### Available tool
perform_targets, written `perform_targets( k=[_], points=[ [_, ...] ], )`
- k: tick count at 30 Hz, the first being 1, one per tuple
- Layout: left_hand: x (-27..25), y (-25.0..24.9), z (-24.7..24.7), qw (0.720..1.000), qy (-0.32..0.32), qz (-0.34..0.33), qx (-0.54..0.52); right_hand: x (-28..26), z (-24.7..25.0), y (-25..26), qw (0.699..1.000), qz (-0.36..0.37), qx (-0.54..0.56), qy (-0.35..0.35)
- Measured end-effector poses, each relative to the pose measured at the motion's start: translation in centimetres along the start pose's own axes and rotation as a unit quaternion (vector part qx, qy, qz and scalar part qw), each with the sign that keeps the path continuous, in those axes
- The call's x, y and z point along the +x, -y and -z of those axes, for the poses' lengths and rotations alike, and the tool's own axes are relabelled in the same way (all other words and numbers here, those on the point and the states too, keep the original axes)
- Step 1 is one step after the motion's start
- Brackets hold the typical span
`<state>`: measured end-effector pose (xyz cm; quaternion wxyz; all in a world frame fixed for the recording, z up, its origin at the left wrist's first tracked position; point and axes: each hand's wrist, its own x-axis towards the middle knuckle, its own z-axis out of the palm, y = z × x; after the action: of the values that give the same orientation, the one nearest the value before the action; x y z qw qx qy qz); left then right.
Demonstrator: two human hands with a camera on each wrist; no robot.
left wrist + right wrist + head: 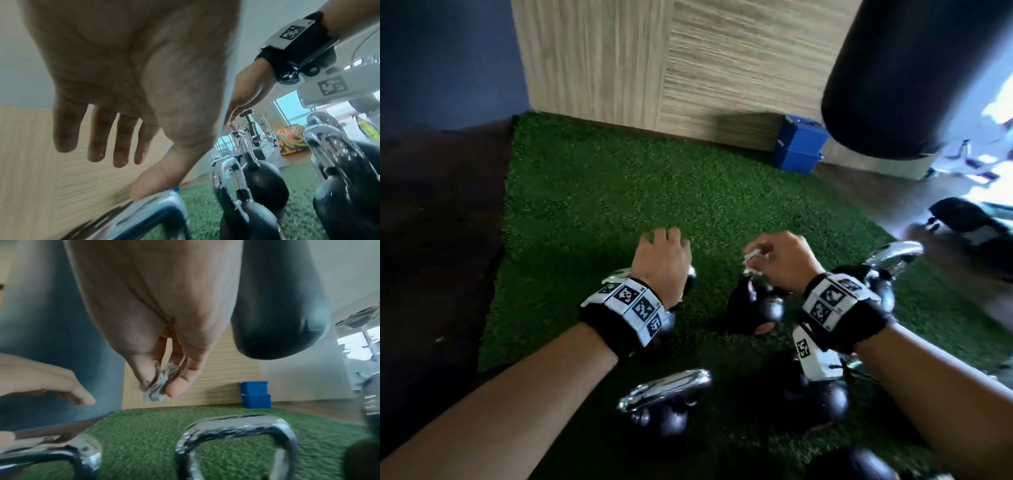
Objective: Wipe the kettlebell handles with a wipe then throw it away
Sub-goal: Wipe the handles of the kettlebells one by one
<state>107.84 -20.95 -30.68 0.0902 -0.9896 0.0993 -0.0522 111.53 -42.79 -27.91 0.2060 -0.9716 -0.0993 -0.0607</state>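
Several black kettlebells with chrome handles stand on the green turf (pixel 602 205). My right hand (pixel 779 262) pinches a crumpled grey-white wipe (pixel 158 386) between thumb and fingers, just above one kettlebell's chrome handle (pixel 238 423). The wipe (pixel 751 257) shows at the fingertips in the head view. My left hand (pixel 662 260) hovers over another kettlebell's handle (pixel 144 211), fingers straight and loosely spread, the thumb (pixel 156 177) close to the chrome; it holds nothing. A nearer kettlebell (pixel 664 407) stands between my forearms.
A black punching bag (pixel 914 75) hangs at the upper right. Two stacked blue bins (pixel 799 144) stand against the wooden wall (pixel 654 61). Dark flooring borders the turf on the left. Gym machines (pixel 252 134) stand beyond the kettlebells to the right.
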Motion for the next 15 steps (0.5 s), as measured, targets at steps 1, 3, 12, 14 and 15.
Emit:
perform_targets(
  k=[1,3,12,14,15],
  points=[
    [0.1,-0.9,0.5,1.0,-0.008,-0.004,-0.019,-1.0,1.7,-0.9,1.0,-0.011,-0.009,-0.008],
    [0.3,-2.9,1.4,0.998,-0.008,-0.012,-0.061,-2.9,5.2,-2.3,0.999,-0.017,-0.037,-0.013],
    [0.6,-8.1,2.2,0.981,0.055,-0.018,-0.183,-7.8,15.3,-4.8,0.993,0.002,-0.115,-0.024],
    [1.0,-8.4,1.7,0.978,0.079,-0.009,-0.19,-8.2,16.1,-5.5,0.989,0.017,-0.145,0.001],
    [1.3,-8.5,1.6,0.977,0.09,-0.007,-0.191,-8.4,16.4,-5.9,0.988,0.027,-0.153,0.012]
  ],
)
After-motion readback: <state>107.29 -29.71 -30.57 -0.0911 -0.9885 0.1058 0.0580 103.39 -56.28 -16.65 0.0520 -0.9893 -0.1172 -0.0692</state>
